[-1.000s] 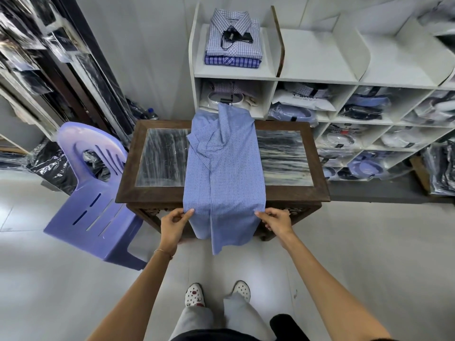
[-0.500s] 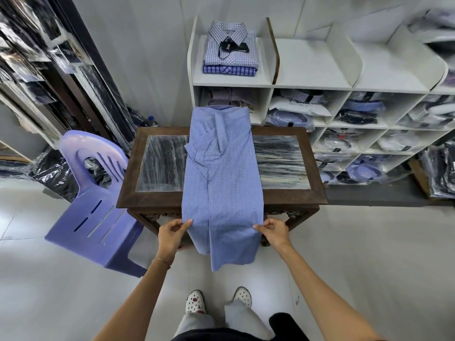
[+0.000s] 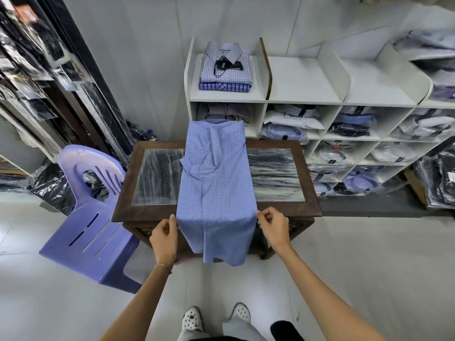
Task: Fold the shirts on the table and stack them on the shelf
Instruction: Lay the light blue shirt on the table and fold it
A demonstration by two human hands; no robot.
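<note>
Pinch grip both sides: left hand (image 3: pixel 163 236), right hand (image 3: pixel 273 227) nip blue shirt (image 3: pixel 216 183) edges at table (image 3: pixel 123 207) front; hem overhangs.

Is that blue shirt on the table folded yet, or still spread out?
Partly folded. The shirt has its sides turned in to a narrow strip, but its tail hangs off the table, unfolded lengthwise.

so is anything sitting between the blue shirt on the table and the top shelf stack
Nothing visible. The blue checked shirt lies on the wooden table; open space leads up to the folded shirt stack on the white shelf.
</note>
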